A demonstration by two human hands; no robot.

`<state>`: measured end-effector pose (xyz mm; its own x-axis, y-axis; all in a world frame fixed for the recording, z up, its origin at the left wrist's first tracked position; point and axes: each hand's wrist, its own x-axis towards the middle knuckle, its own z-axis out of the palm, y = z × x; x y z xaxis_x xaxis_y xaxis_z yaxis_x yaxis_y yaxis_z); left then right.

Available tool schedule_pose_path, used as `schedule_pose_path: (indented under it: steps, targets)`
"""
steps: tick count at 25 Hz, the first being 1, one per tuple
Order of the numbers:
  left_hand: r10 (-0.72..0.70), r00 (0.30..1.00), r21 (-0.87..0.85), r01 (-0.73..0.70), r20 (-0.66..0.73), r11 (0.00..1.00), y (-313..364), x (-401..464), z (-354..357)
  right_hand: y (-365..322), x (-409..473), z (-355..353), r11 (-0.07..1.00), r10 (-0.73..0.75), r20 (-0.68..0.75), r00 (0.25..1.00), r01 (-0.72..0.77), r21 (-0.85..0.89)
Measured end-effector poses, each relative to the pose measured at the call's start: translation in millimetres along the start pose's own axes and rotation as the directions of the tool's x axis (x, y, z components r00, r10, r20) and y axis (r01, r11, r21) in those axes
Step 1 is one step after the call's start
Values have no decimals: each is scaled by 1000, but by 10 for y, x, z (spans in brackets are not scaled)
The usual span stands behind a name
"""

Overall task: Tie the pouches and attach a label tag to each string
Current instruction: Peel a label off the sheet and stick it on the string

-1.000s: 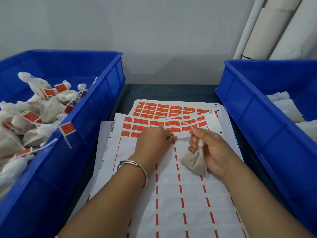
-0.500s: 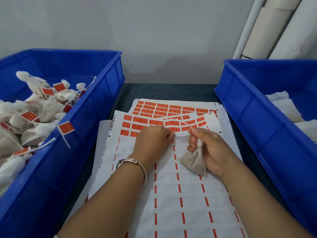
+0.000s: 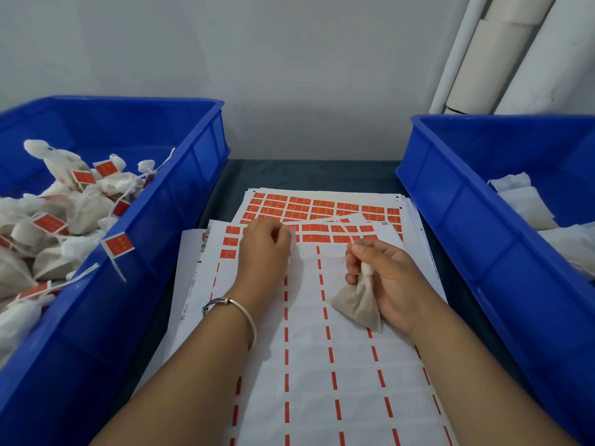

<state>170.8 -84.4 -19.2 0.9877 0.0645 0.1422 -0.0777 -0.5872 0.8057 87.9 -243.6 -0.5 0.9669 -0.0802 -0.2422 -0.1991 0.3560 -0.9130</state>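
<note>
Pouch [image 3: 357, 300] gripped at neck by right hand [image 3: 383, 278], hanging below its fingers, string up from thumb | left hand [image 3: 264, 249] curled, fingertips on label sheet [image 3: 322, 349], grip unclear | finished pouches [image 3: 48, 226] left of it

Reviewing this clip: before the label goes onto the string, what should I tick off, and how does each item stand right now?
1. Pouch held: ok, right hand grips its neck.
2. String free above the fingers: ok.
3. Label peeled: cannot tell, left hand hides its fingertips at the label sheet.
4. Orange labels left on the sheet: ok.
5. Left bin holds tagged pouches: ok.
</note>
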Motion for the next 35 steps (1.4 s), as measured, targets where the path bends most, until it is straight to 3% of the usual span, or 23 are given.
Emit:
schedule_pose_path:
  steps: [5, 8, 10, 17, 28, 35]
  targets:
    - [-305, 952, -387, 276, -15, 880, 96, -3, -157, -108, -94, 66, 909, -232, -89, 969, 183, -374]
    - [-316, 948, -461, 299, 43, 835, 282, -100, -204, -197, -159, 99, 729, -376, -14, 927, 287, -622]
    - [-290, 950, -537, 305, 115, 786, 418, -223, -211, -222, -203, 106, 655, -430, 26, 903, 331, -680]
    - [-175, 925, -578, 351, 338, 736, 721, -658, -130, -247, -309, 91, 641, -527, 28, 850, 419, -643]
    - [-45, 892, -617, 346, 450, 706, 827, -717, -195, -358, -374, 91, 670, -620, -47, 783, 497, -551]
    - [-38, 879, -602, 357, 475, 714, 824, -722, -194, -352, -383, 96, 639, -663, -77, 744, 510, -576]
